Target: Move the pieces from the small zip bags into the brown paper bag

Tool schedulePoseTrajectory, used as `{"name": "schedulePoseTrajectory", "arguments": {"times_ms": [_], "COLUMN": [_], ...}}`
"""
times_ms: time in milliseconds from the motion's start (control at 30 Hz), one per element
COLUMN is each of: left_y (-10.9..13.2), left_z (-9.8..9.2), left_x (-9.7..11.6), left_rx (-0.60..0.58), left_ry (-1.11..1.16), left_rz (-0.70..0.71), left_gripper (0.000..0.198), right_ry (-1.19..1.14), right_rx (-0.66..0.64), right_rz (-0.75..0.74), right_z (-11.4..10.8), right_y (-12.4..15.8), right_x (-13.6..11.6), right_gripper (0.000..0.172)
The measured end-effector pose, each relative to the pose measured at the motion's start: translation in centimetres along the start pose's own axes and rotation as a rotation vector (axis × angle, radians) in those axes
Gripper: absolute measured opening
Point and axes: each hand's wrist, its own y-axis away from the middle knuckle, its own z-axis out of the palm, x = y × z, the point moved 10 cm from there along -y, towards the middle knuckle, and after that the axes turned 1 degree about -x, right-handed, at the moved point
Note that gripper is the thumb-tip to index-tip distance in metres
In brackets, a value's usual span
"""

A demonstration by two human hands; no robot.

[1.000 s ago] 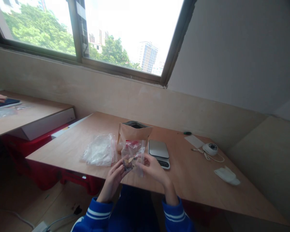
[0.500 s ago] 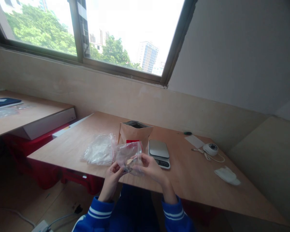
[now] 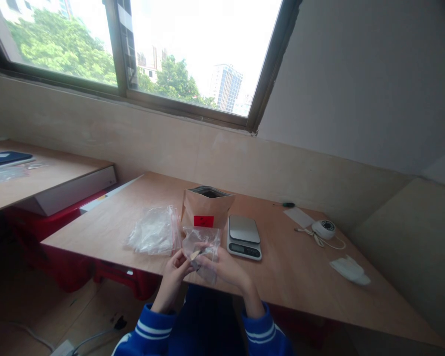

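A clear zip bag (image 3: 203,242) with small pale and dark pieces inside is between my hands at the table's front edge. My left hand (image 3: 178,266) pinches its left side. My right hand (image 3: 222,264) is closed round its right side, its fingers partly seen through the plastic. Just behind stands a brown paper pouch (image 3: 207,207) with a red label and an open top. To its right lies a kitchen scale (image 3: 244,236) with nothing on its plate. A pile of clear bags (image 3: 154,231) is left of the pouch.
On the wooden table's (image 3: 289,267) right side are a white dome camera (image 3: 323,228) with its cable, a white paper (image 3: 298,216), a green-handled tool (image 3: 288,204) and a crumpled white item (image 3: 349,270). Red stools (image 3: 124,279) stand below. Another table (image 3: 59,168) is at left.
The bag in my hands has moved slightly down, uncovering the pouch's red label. My right hand has shifted lower and a little left, showing more of the scale's display.
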Motion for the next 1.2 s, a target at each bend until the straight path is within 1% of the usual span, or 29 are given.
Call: {"name": "schedulePoseTrajectory", "arguments": {"times_ms": [67,133,267,367,467,567,633,733,800,867,933,967,1067,1133,1200], "left_y": [-0.1,-0.1,-0.1,0.0,0.0,0.1,0.0,-0.1,-0.2,-0.1,-0.1,0.0,0.0,-0.1,-0.1], "left_z": [0.1,0.0,-1.0,-1.7,-1.6,-1.6,-1.7,-2.1,-2.4,-2.7,-2.9,-3.0,-3.4,-3.6,-3.8], "left_x": [-0.2,-0.4,-0.6,-0.5,-0.6,-0.8,-1.0,-1.1,-1.1,-1.0,-0.9,-0.8,-0.6,-0.5,-0.4], "left_rx": [-0.017,-0.003,0.099,0.166,0.173,0.175,0.168,0.171,0.188,0.204,0.214,0.220,0.224,0.226,0.229], "left_ry": [0.016,0.047,0.130,0.148,0.144,0.162,0.186,0.223,0.240,0.251,0.259,0.263,0.258,0.245,0.239], "left_rz": [-0.018,-0.030,-0.030,-0.024,-0.037,-0.054,-0.061,-0.068,-0.084,-0.102,-0.112,-0.111,-0.100,-0.093,-0.088], "left_gripper": [0.037,0.038,0.032,0.031,0.035,0.036,0.037,0.036,0.034,0.033,0.032,0.032,0.030,0.028,0.028], "right_ry": [0.046,0.076,0.043,-0.044,-0.086,-0.054,-0.041,-0.095,-0.157,-0.190,-0.180,-0.157,-0.069,-0.007,0.088], "right_rx": [0.032,0.069,0.125,0.152,0.151,0.199,0.248,0.331,0.397,0.488,0.593,0.638,0.732,0.757,0.744], "right_rz": [-0.019,-0.066,-0.151,-0.145,-0.145,-0.169,-0.192,-0.211,-0.212,-0.222,-0.267,-0.306,-0.463,-0.558,-0.629], "right_z": [-0.4,-0.7,-1.1,-1.3,-1.2,-1.7,-2.3,-3.4,-4.4,-6.0,-7.8,-8.7,-10.7,-11.2,-10.9], "right_y": [0.1,0.2,0.5,0.5,0.5,0.6,0.7,1.0,1.4,1.9,2.5,2.7,2.5,1.6,-0.1], "right_x": [-0.1,-0.5,-1.1,-0.6,-0.3,-0.4,-0.6,-0.7,-0.7,-1.2,-2.6,-3.8,-8.4,-11.4,-13.7], "right_gripper": [0.046,0.042,0.033,0.031,0.032,0.031,0.031,0.033,0.033,0.031,0.031,0.031,0.033,0.034,0.033]}}
